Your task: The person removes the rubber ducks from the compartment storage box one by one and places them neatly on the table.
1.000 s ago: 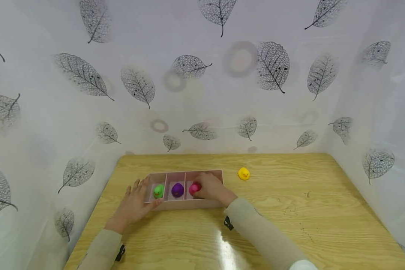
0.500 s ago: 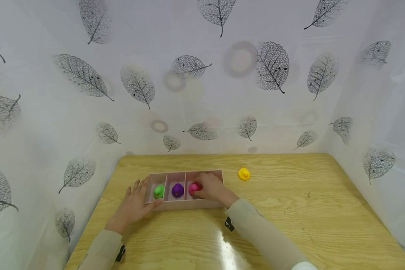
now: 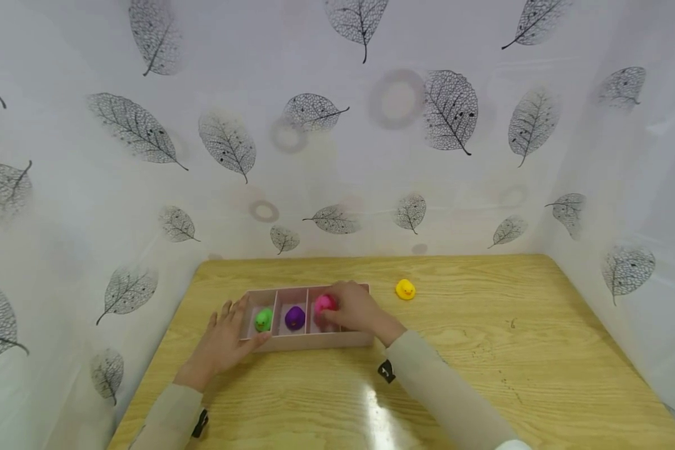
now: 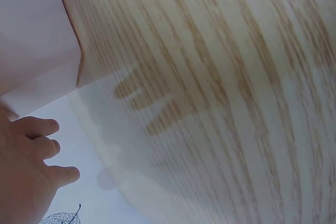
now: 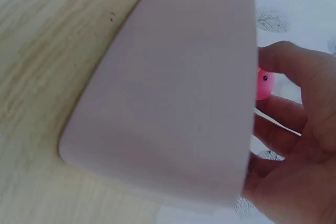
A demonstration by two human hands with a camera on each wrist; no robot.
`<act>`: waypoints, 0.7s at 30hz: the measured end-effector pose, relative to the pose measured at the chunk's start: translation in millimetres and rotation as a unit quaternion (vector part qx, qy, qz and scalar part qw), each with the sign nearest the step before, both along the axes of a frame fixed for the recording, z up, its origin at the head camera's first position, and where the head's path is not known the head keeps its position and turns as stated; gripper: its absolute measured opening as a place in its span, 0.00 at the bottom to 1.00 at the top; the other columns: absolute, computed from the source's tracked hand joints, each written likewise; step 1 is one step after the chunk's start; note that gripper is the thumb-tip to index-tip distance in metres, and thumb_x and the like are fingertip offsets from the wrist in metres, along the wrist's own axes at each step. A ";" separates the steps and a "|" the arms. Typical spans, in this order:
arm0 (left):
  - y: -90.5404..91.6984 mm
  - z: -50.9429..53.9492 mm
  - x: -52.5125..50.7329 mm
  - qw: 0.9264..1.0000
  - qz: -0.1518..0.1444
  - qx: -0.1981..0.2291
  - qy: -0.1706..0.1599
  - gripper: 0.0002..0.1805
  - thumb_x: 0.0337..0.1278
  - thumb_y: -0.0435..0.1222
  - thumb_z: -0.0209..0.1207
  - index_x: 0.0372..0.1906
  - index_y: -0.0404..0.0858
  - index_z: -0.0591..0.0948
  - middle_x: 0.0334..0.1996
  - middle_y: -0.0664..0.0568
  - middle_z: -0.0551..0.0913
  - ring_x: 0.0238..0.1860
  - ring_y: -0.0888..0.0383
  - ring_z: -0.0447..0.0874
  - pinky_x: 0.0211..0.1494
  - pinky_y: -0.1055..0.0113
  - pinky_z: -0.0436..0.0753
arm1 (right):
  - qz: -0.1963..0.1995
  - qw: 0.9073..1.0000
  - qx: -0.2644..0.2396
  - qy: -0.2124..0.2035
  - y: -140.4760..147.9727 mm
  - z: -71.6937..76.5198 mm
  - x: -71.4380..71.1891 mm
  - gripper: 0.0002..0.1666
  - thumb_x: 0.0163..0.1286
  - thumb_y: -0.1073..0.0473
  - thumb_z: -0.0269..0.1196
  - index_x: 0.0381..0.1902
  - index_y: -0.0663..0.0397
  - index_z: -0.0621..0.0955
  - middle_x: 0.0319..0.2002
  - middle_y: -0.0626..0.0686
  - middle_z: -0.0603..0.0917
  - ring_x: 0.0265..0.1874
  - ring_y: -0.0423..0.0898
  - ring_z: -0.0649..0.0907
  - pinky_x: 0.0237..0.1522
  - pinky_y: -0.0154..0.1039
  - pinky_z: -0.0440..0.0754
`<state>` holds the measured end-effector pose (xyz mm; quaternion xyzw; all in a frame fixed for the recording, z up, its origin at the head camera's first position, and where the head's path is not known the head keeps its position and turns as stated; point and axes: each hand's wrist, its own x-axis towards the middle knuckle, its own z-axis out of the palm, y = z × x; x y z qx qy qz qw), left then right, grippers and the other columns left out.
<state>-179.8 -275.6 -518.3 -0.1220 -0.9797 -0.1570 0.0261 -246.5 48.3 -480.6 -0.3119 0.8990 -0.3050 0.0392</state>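
A pale pink divided box [image 3: 315,340] sits on the table, with a green rubber duck [image 3: 263,320] in its left compartment and a purple rubber duck [image 3: 295,318] in the one beside it. My right hand [image 3: 360,309] holds a pink rubber duck [image 3: 324,304] between thumb and fingers over the third compartment. In the right wrist view the pink duck's head peeks above the box wall, and the wall hides the rest. My left hand [image 3: 225,340] rests against the box's left end, fingers spread and thumb at the front edge. The right hand covers the rightmost part of the box.
On the table [image 3: 484,350], behind and right of the box, stands a yellow rubber duck [image 3: 405,289]. A white leaf-patterned sheet [image 3: 360,156] rises behind the table and along both sides.
My right hand has risen slightly and shifted a little right, and the pink rubber duck has come up with it. The left hand stays at the box's left end.
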 end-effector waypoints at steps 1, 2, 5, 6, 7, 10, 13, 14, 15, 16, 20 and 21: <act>-0.2 -0.2 0.0 1.000 0.000 -0.001 0.000 0.56 0.70 0.64 0.55 0.85 0.32 0.49 0.80 0.31 0.61 0.80 0.24 0.56 0.79 0.23 0.54 | -0.001 1.000 -0.003 0.000 1.7 1.9 0.1 0.11 0.69 0.54 0.72 0.46 0.51 0.88 0.34 0.45 0.86 0.33 0.41 0.79 0.40 0.35 0.81; -0.3 -0.4 0.0 1.000 0.001 -0.001 0.001 0.56 0.70 0.65 0.55 0.85 0.32 0.49 0.80 0.31 0.61 0.80 0.24 0.56 0.79 0.23 0.54 | -0.002 1.000 -0.006 0.002 3.7 3.6 0.2 0.12 0.69 0.54 0.73 0.47 0.51 0.88 0.35 0.45 0.86 0.34 0.42 0.80 0.40 0.36 0.81; -0.4 -0.8 0.0 1.000 0.001 0.000 0.000 0.56 0.70 0.65 0.55 0.85 0.32 0.49 0.80 0.31 0.62 0.80 0.24 0.56 0.78 0.23 0.54 | -0.010 1.000 -0.024 -0.001 9.9 7.6 0.8 0.16 0.67 0.54 0.73 0.49 0.54 0.87 0.39 0.49 0.87 0.37 0.47 0.83 0.42 0.38 0.84; -0.2 -0.6 0.2 1.000 0.001 0.000 0.000 0.56 0.70 0.65 0.55 0.85 0.32 0.49 0.80 0.31 0.62 0.80 0.24 0.56 0.78 0.23 0.54 | -0.012 0.999 -0.032 -0.005 11.8 9.1 1.3 0.16 0.67 0.55 0.73 0.50 0.55 0.87 0.40 0.50 0.87 0.39 0.49 0.85 0.42 0.40 0.85; 0.0 -0.3 0.3 1.000 0.001 0.001 0.000 0.56 0.71 0.65 0.55 0.85 0.32 0.49 0.80 0.31 0.62 0.80 0.24 0.56 0.78 0.23 0.54 | -0.014 0.999 -0.037 -0.008 13.5 10.2 1.7 0.17 0.66 0.56 0.73 0.50 0.56 0.87 0.42 0.52 0.88 0.41 0.51 0.86 0.44 0.40 0.86; 0.6 0.9 0.7 1.000 0.000 0.002 -0.001 0.56 0.71 0.64 0.55 0.85 0.31 0.49 0.80 0.30 0.62 0.80 0.24 0.56 0.78 0.23 0.54 | -0.018 0.998 -0.062 -0.018 17.9 13.4 2.6 0.18 0.65 0.59 0.74 0.51 0.59 0.86 0.45 0.55 0.89 0.46 0.54 0.88 0.49 0.45 0.90; 1.0 1.6 0.7 1.000 -0.001 0.001 0.001 0.56 0.71 0.64 0.55 0.85 0.31 0.50 0.79 0.30 0.62 0.79 0.24 0.57 0.78 0.23 0.55 | -0.020 0.996 -0.080 -0.031 22.0 17.5 3.2 0.18 0.64 0.62 0.74 0.52 0.59 0.86 0.47 0.55 0.88 0.45 0.51 0.88 0.49 0.44 0.91; 0.9 1.6 0.6 1.000 -0.001 0.000 0.002 0.56 0.71 0.64 0.55 0.84 0.31 0.50 0.79 0.30 0.63 0.79 0.24 0.57 0.78 0.23 0.55 | -0.020 0.995 -0.088 -0.036 23.4 18.3 3.1 0.19 0.64 0.63 0.74 0.52 0.59 0.85 0.48 0.55 0.88 0.45 0.51 0.88 0.48 0.43 0.91; 0.8 1.5 0.5 1.000 -0.002 0.000 0.002 0.56 0.71 0.64 0.55 0.84 0.31 0.50 0.79 0.30 0.63 0.79 0.24 0.58 0.78 0.23 0.56 | -0.022 0.994 -0.094 -0.043 24.9 19.4 3.1 0.20 0.63 0.63 0.74 0.53 0.59 0.85 0.48 0.56 0.88 0.44 0.51 0.88 0.47 0.42 0.91; 0.7 1.4 0.4 1.000 -0.002 0.000 0.003 0.56 0.71 0.64 0.56 0.84 0.30 0.50 0.79 0.30 0.63 0.79 0.24 0.58 0.78 0.23 0.56 | -0.024 0.994 -0.099 -0.047 26.7 19.3 2.5 0.20 0.63 0.63 0.73 0.54 0.58 0.85 0.48 0.56 0.88 0.44 0.50 0.88 0.46 0.39 0.90; 0.4 0.8 0.1 1.000 -0.004 0.001 0.003 0.56 0.71 0.64 0.56 0.85 0.31 0.49 0.79 0.29 0.64 0.79 0.23 0.57 0.77 0.22 0.56 | -0.032 0.993 -0.106 -0.036 34.3 17.6 -1.0 0.20 0.65 0.60 0.72 0.55 0.57 0.85 0.48 0.55 0.88 0.41 0.46 0.86 0.43 0.34 0.87; 0.4 0.8 0.1 1.000 -0.004 0.002 0.003 0.56 0.71 0.63 0.56 0.85 0.31 0.49 0.79 0.29 0.64 0.79 0.23 0.57 0.78 0.22 0.56 | -0.034 0.993 -0.109 -0.030 36.5 17.3 -1.8 0.20 0.66 0.59 0.72 0.55 0.57 0.85 0.48 0.55 0.88 0.40 0.46 0.85 0.42 0.33 0.86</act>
